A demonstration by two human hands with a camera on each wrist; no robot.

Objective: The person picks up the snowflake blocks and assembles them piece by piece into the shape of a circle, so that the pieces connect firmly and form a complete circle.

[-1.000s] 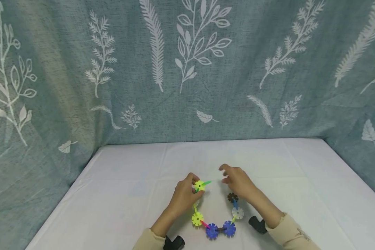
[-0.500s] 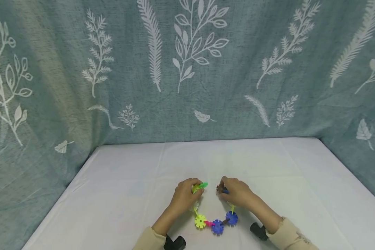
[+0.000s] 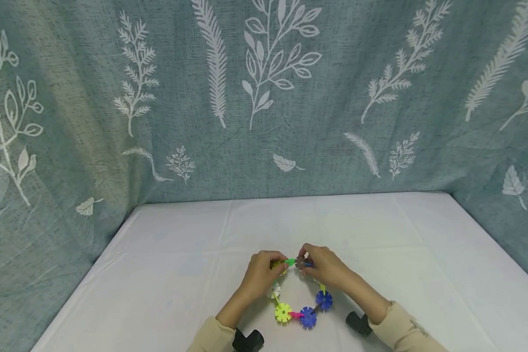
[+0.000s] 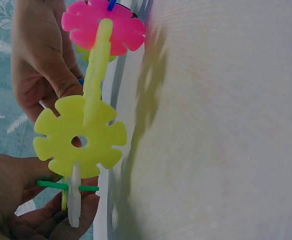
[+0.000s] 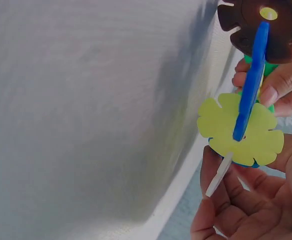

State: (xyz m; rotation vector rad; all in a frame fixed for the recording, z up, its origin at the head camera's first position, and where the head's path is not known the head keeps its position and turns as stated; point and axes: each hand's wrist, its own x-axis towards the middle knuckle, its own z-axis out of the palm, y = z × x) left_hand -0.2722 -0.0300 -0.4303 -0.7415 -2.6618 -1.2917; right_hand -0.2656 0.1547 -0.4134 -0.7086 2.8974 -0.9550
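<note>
A chain of plastic snowflake discs curves into a loop on the white table, with a white disc (image 3: 274,291), a yellow disc (image 3: 283,312) and two blue discs (image 3: 308,317). My left hand (image 3: 279,264) pinches the yellow end disc with its green connector (image 3: 292,262). My right hand (image 3: 303,261) pinches the brown end disc (image 3: 300,264), which touches that connector. The left wrist view shows a yellow disc (image 4: 78,141), a pink disc (image 4: 103,25) and the green connector (image 4: 66,186) at my fingers. In the right wrist view are the brown disc (image 5: 266,27), a blue stick (image 5: 251,85) and a yellow-green disc (image 5: 241,130).
The white table (image 3: 180,274) runs back to a grey-blue curtain (image 3: 264,98) with white leaf prints, which also hangs along both sides. Black wrist cameras (image 3: 246,340) sit on both forearms near the front edge.
Both hands have come together. The right hand took hold of the brown end disc and brought it to the green connector, so the chain closed from a U into a loop.
</note>
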